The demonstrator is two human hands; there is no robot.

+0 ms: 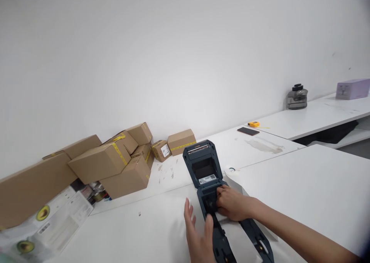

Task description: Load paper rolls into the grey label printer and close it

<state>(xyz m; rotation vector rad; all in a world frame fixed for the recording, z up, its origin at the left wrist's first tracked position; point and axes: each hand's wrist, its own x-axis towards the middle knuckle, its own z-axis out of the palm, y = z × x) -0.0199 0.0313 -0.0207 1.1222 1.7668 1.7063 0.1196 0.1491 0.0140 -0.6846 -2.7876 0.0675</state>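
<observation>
A dark blue-grey label printer (202, 161) stands on the white table with its lid tipped up. My right hand (232, 202) reaches into the opened body, its fingers curled down inside; what they grip there is hidden. White label paper (241, 240) runs under that hand toward the near end of the printer. At the printer's left side is my left hand (198, 234), holding nothing, thumb and fingers spread. Beyond the right hand, a roll of white tape or labels (232, 171) lies by the lid.
Cardboard boxes (100, 161) are piled at the left against the wall, with avocado-printed packaging (54, 224) in front. Along the back are a black phone (248, 131), a yellow tape measure (253, 124), a grey jug (297, 97) and a lilac box (353, 89). Table seams run across the surface.
</observation>
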